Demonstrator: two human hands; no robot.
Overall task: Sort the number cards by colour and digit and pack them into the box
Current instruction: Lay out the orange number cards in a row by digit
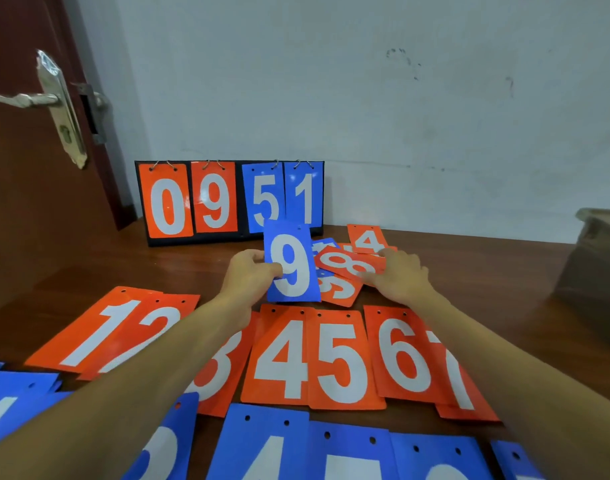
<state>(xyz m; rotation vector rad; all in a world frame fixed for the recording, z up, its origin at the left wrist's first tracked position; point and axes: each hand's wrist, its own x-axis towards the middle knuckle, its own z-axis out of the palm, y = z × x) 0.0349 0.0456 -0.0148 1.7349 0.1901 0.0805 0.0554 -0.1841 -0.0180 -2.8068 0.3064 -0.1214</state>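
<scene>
Left hand (251, 277) pinches the blue 9 card (293, 263), holding it upright over the middle of the worktop (89, 271), in front of the scoreboard (227, 199) at the far edge. Right hand (402, 277) lies on the loose pile (341, 293), thumb on the red 8 card (345, 265); can't tell if it grips. Red row (345, 362) and blue row (262, 445) sit toward the near edge.

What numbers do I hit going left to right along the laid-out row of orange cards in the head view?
orange 1 → orange 2 → orange 3 → orange 4 → orange 5 → orange 6 → orange 7
</scene>
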